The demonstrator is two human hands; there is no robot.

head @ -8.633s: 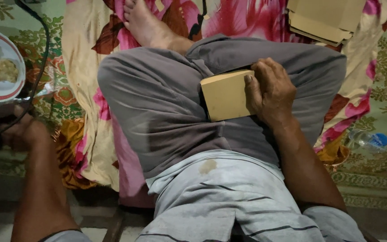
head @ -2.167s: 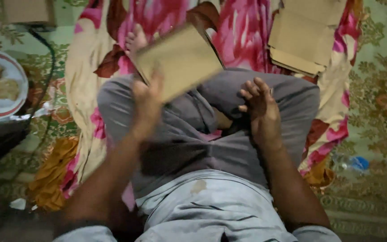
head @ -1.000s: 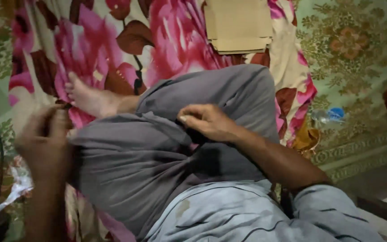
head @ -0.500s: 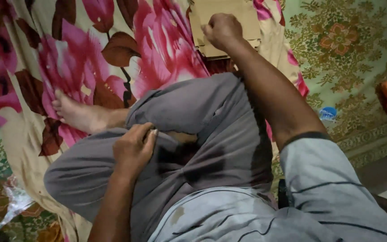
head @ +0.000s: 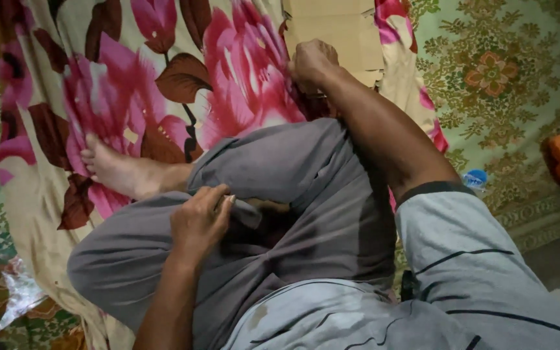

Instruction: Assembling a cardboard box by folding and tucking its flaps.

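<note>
Right hand (head: 311,65) lower on cardboard stack (head: 341,35) (left hand (head: 199,220) unmoved)

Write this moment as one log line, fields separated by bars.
right hand: on cardboard stack | left hand: on trouser leg | floral sheet beneath

tan flat cardboard packages (head: 341,32), stacked, top centre

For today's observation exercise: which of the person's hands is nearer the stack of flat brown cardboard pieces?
Right. The right hand rests on the stack of flat brown cardboard pieces; the left hand lies well below it, on the grey trousers.
</note>
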